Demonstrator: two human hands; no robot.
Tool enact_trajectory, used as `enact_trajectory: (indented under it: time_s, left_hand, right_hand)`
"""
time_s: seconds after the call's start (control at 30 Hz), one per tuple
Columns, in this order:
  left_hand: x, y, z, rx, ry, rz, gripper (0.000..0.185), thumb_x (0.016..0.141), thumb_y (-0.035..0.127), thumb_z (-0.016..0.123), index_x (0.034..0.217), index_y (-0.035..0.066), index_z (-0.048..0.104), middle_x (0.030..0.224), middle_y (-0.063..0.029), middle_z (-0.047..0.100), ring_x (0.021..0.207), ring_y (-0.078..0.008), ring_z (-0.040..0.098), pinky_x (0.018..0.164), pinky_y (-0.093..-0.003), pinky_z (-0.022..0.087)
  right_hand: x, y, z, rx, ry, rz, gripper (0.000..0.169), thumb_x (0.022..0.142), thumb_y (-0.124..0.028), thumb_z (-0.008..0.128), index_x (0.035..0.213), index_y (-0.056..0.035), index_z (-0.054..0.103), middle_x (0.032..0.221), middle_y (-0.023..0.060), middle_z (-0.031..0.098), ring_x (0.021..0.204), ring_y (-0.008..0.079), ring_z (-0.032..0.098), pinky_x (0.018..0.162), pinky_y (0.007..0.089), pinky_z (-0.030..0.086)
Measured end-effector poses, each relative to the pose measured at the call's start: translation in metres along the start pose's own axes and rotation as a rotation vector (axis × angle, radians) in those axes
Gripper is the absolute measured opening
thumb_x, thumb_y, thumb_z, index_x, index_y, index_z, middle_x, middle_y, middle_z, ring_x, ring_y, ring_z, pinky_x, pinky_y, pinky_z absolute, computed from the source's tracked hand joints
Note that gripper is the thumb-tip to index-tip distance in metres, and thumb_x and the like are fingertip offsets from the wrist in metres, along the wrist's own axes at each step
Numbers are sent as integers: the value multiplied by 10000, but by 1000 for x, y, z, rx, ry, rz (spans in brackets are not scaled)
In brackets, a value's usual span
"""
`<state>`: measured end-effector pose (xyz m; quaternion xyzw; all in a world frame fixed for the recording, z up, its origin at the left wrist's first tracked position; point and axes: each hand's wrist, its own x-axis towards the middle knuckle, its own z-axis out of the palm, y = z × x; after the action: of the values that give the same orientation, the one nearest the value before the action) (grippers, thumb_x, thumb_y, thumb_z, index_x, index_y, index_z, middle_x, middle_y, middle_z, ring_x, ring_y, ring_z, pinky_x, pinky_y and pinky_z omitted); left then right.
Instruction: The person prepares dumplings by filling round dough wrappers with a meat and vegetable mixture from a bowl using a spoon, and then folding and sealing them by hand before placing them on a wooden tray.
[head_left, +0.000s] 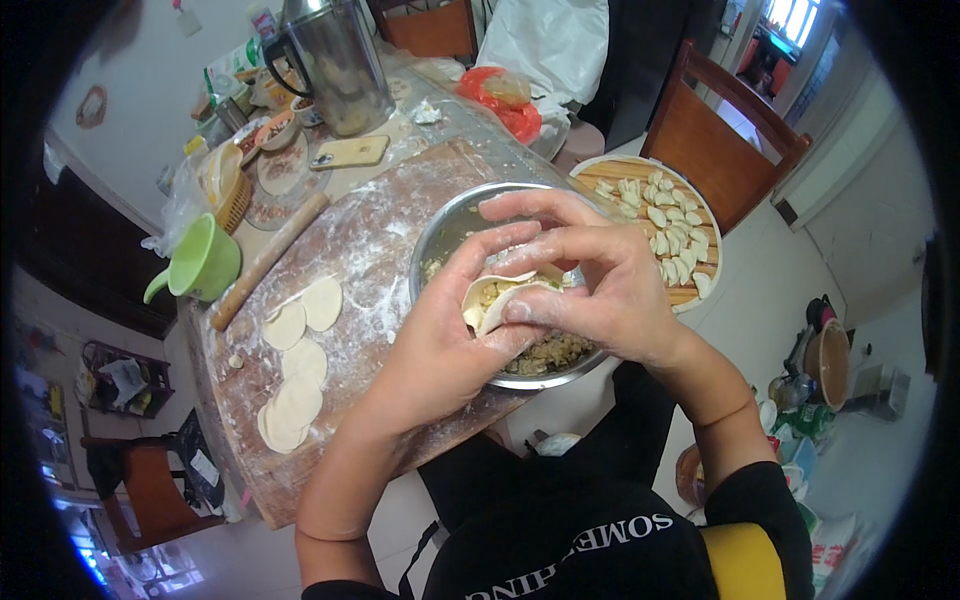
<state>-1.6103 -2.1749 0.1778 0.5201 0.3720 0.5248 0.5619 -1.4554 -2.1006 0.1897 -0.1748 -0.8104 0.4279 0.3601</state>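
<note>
Between both hands, a dough wrapper (490, 309) is partly folded around a pale, chopped filling, its upper side still gaping. My left hand (442, 337) cradles it from the left and below. My right hand (611, 277) pinches the near edge with the thumb, fingers curled over the far side. Flour dusts the fingertips. Directly beneath is a steel mixing bowl (429, 247) of chopped filling (551, 354), partly covered by the hands. On the floured wooden board (367, 225) to the left lie several round dough wrappers (296, 397), some overlapping.
A rolling pin (270, 259) lies beside a green plastic dipper (204, 259). Farther back are a smartphone (351, 152) and a tall metal-and-clear pitcher (349, 75). To the right, a round tray (637, 169) of folded dumplings (679, 225) stands near a wooden chair (712, 150).
</note>
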Motion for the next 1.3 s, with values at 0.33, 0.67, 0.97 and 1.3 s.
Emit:
enact_trajectory:
  time_s: [0.33,0.67,0.97,1.3]
  left_hand:
    - [3,-5,1,166,23,78,493,768,-18,619,1224,0,435,1148,-97,518,1076,-146,497,901,-253,415]
    - [-3,-19,1,-77,288,142,453,784,-79,608,1216,-69,472,1107,-171,577,981,-199,589,852,-293,490]
    - [-4,-28,4,-386,261,102,495,786,-45,619,1242,-62,427,1133,-161,557,995,-215,586,859,-308,494]
    - [0,-28,18,-323,401,178,469,774,-98,608,1215,-83,451,1198,-181,525,1053,-238,559,895,-334,485]
  right_hand:
    - [0,0,-5,-76,-9,-60,153,693,-59,691,843,-35,709,1149,122,586,1060,227,528,921,351,401]
    - [-3,-7,-5,-333,256,-242,313,644,-184,757,926,-64,694,1175,80,582,1113,271,473,955,372,370]
    - [-13,0,-17,-604,185,-389,323,643,-251,743,948,-149,710,1188,109,569,1138,319,444,959,419,335]
    - [-25,16,0,175,337,56,317,708,-75,717,1015,-17,663,1120,113,597,1042,198,533,904,306,407]
